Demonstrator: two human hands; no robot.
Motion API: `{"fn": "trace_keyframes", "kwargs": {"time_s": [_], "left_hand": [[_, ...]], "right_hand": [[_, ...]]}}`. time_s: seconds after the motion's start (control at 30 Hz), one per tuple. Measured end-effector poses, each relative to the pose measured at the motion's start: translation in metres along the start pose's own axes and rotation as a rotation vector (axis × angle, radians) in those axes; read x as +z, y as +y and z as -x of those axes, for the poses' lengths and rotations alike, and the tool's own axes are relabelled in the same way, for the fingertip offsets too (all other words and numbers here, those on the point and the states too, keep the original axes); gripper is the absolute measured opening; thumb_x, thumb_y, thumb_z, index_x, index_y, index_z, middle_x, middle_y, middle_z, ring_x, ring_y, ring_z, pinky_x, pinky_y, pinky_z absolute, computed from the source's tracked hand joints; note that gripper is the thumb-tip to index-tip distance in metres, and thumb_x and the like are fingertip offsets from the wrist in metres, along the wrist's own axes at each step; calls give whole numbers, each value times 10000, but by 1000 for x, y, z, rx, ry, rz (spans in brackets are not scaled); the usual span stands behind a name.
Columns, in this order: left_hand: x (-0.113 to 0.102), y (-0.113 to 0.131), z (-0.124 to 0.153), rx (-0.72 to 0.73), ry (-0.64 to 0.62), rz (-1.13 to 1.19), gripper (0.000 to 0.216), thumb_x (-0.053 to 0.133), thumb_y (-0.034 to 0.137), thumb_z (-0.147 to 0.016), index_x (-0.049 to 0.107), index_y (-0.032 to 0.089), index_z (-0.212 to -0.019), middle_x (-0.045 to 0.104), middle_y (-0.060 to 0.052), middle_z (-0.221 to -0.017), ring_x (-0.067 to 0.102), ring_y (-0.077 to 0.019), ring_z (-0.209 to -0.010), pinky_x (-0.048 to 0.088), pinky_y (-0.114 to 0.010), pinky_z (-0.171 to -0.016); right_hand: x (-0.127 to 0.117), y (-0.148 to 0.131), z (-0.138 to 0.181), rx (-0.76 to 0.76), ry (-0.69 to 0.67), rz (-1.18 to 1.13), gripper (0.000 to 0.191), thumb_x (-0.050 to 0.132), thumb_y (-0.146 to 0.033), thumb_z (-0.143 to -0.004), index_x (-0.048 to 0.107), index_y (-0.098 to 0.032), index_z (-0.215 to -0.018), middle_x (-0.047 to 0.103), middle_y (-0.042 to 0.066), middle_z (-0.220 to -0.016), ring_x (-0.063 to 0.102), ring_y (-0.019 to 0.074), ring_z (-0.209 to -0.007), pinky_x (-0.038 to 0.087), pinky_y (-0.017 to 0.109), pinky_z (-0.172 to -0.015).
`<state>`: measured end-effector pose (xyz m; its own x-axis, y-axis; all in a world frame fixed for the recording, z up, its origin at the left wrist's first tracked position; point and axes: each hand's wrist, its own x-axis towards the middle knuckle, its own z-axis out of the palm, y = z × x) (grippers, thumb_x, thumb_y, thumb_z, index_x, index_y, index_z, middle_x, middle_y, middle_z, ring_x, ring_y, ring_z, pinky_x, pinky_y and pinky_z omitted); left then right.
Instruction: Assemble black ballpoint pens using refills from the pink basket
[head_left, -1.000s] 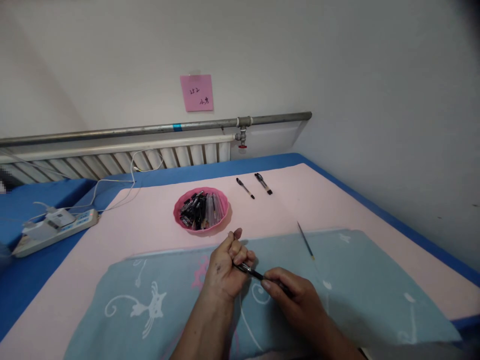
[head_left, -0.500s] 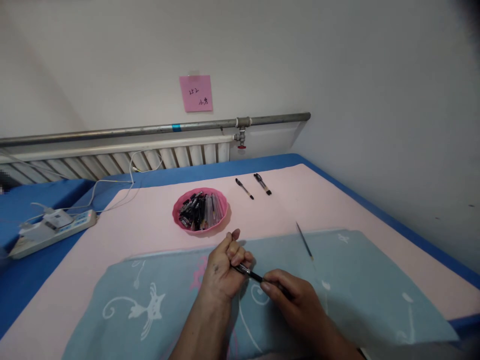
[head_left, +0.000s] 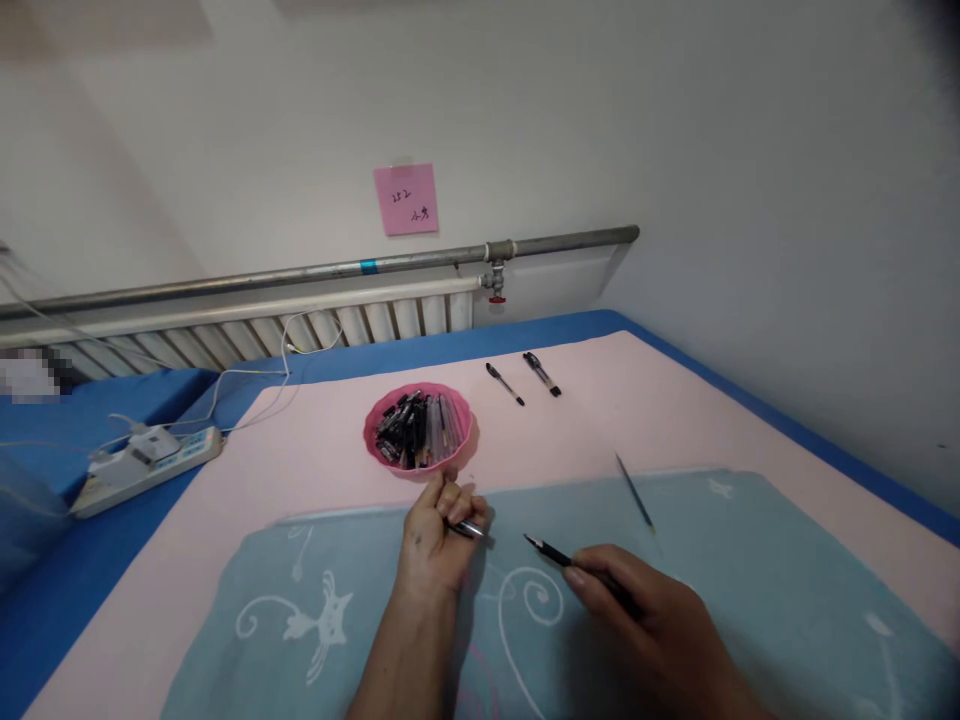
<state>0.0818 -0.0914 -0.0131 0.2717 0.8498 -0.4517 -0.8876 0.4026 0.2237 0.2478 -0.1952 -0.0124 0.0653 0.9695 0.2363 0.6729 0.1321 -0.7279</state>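
Note:
My left hand (head_left: 433, 545) is palm up over the blue-green cloth, its fingers curled round a black pen cap (head_left: 466, 528) whose shiny end sticks out toward the right. Pinched in my right hand (head_left: 652, 610) is a black pen (head_left: 552, 552), its pale tip bare and pointing left at the cap. A gap separates the two parts. The rear of the pen is hidden by my fingers. Beyond my right hand lies a thin dark pen refill (head_left: 635, 493), partly on the cloth.
A pink basket (head_left: 469, 420) holds black pen parts and clear barrels (head_left: 442, 425). Behind it to the right lie a single pen (head_left: 505, 384) and a pair of pens (head_left: 542, 375). A power strip (head_left: 187, 458) with plugs and white cables sits at left. Wall and radiator (head_left: 375, 322) bound the back.
The pen has come out of the cap: my right hand drew it away to the right, while my left hand kept the cap. The view has shifted slightly.

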Motion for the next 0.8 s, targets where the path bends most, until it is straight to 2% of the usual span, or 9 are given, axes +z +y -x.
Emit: {"fn": "trace_keyframes", "kwargs": {"time_s": [0.17, 0.43, 0.8], "left_hand": [[7, -9, 5, 24, 8, 20, 293, 350, 194, -931, 543, 139, -717, 256, 112, -379, 291, -30, -321, 428, -219, -555], [11, -17, 10, 4, 22, 16, 306, 361, 205, -931, 570, 109, -729, 273, 108, -375, 301, -22, -333, 428, -221, -563], [11, -16, 11, 19, 13, 8, 296, 369, 201, -930, 574, 104, -738, 268, 112, -374, 283, -16, -334, 423, -215, -560]], "right_hand": [[8, -7, -4, -35, -49, 57, 209, 470, -330, -843, 595, -239, -702, 638, -19, -620, 592, 137, -538, 424, 227, -510], [12, -4, -2, -43, -79, 113, 217, 444, -319, -859, 592, -227, -731, 635, -13, -644, 597, 143, -580, 425, 240, -547], [9, -5, -1, -41, -107, 150, 219, 430, -322, -872, 579, -230, -741, 633, -9, -655, 597, 148, -586, 420, 244, -550]]}}
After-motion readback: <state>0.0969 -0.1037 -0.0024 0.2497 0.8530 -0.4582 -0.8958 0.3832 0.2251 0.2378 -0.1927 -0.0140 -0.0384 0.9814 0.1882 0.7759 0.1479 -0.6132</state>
